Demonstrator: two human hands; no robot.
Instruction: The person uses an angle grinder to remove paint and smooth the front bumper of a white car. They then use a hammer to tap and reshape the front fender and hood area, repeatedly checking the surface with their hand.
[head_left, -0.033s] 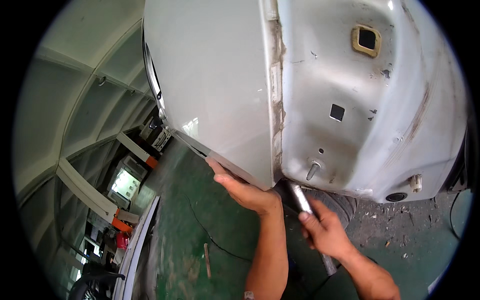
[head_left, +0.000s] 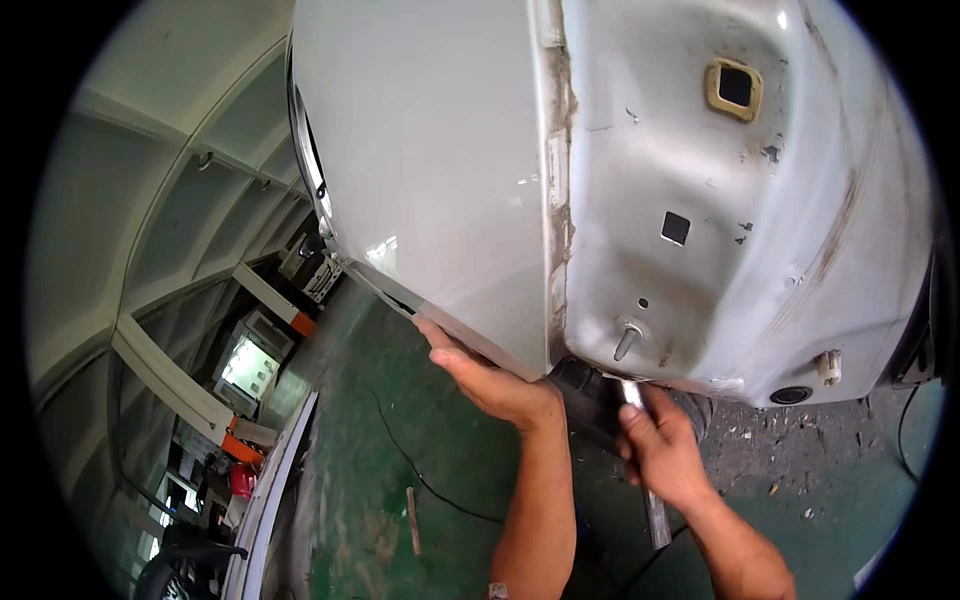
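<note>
My left hand lies with its fingers stretched out along the lower edge of a light silver car body panel. My right hand is wrapped round a shiny metal bar, which stands tilted under the car. The bar's upper end reaches just below the bare inner sheet metal, close to its bottom edge. Whether it touches the metal, I cannot tell. A threaded stud sticks out above the bar. Behind the right hand is part of a dark tyre.
A dark cable and a thin stick lie on the green floor. Dirt and small debris are scattered at the right. A long pale strip runs along the left, near a red object.
My right hand has shifted slightly up and right. The bar's upper end has swung right, away from the panel seam, and the bar stands steeper. My left hand stays in place.
</note>
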